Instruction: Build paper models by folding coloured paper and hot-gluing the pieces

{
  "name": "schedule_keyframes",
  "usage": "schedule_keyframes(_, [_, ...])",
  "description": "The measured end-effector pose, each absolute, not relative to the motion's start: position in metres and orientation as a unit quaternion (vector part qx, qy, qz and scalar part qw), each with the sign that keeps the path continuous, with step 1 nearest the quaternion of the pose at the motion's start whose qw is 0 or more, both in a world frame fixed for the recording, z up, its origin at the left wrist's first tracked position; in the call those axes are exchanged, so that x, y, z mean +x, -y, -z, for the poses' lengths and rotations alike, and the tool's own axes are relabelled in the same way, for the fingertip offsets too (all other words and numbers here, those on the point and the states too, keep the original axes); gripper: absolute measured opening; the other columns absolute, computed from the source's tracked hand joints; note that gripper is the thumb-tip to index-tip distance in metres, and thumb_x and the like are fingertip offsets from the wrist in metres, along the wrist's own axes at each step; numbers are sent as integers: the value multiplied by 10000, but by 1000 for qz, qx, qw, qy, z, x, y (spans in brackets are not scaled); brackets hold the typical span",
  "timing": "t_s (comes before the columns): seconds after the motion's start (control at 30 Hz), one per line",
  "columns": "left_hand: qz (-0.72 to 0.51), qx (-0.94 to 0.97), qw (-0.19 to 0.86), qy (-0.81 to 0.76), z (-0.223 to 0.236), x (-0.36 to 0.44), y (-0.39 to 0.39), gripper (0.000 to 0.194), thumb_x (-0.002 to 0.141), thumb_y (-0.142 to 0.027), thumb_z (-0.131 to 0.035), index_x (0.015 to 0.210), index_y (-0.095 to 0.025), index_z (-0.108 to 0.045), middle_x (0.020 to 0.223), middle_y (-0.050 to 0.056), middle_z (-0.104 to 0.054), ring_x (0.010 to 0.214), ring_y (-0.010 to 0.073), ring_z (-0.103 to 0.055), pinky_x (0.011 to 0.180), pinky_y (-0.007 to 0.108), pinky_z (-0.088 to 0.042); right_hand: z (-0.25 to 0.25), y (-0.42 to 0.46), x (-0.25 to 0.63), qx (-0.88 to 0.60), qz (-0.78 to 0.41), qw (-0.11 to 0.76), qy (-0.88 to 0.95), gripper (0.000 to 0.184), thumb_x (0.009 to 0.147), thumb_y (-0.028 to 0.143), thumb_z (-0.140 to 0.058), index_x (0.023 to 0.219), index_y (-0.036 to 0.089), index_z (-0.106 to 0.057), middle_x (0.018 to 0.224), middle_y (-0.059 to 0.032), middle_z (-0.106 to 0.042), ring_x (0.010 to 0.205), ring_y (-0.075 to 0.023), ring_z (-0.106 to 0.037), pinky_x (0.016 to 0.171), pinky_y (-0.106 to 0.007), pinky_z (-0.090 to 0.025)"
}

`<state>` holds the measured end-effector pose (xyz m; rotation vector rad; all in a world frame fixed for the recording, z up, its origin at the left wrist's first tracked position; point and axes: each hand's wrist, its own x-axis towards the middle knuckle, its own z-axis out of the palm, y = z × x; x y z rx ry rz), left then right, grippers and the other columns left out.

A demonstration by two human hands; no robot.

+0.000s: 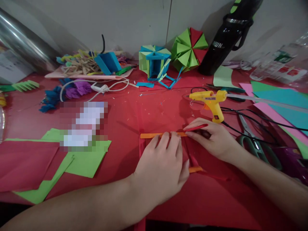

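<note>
My left hand (161, 166) lies with its fingers stretched out over an orange strip (145, 135), pressing it down on the red work surface. A second orange strip (195, 169) shows to the right of my left thumb, on red paper strips (141, 146). My right hand (211, 138) is closed in a pinch on a thin red pen-like stick (197, 127), close above the right end of the upper orange strip. Just beyond my right hand stands a yellow glue gun (211, 101) with a clear glue stick in its back.
Scissors (255, 144) and black cables lie to the right, by coloured paper (276, 102). Green sheets (89, 160) and a blurred-out object (84, 125) are at left. At the back stand paper models (154, 62) and a black bottle (221, 45).
</note>
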<state>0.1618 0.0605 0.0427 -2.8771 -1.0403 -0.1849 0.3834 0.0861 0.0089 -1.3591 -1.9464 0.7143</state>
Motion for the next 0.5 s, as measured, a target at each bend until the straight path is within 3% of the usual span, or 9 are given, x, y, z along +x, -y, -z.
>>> schedule_keyframes(0.33, [67,-945,14,321,-40,161,-63,517,1011,-346,-323,1324,-39,-596,1364,171,-568,1250,312,-515,1033,430,-479,-6,-86,380,-542,-288,326,719,75,897,305,-681,926,239,-704,913,-14,-691,825,-176,-630,723,-311,-489])
schedule_keyframes(0.5, [55,-946,-2,319,-41,160,-64,521,1021,-344,-297,1357,-44,-559,1369,162,-562,1228,310,-523,990,434,-513,-10,-89,381,-534,-289,321,727,93,901,326,-682,903,234,-692,913,-12,-691,833,-174,-628,746,-305,-489])
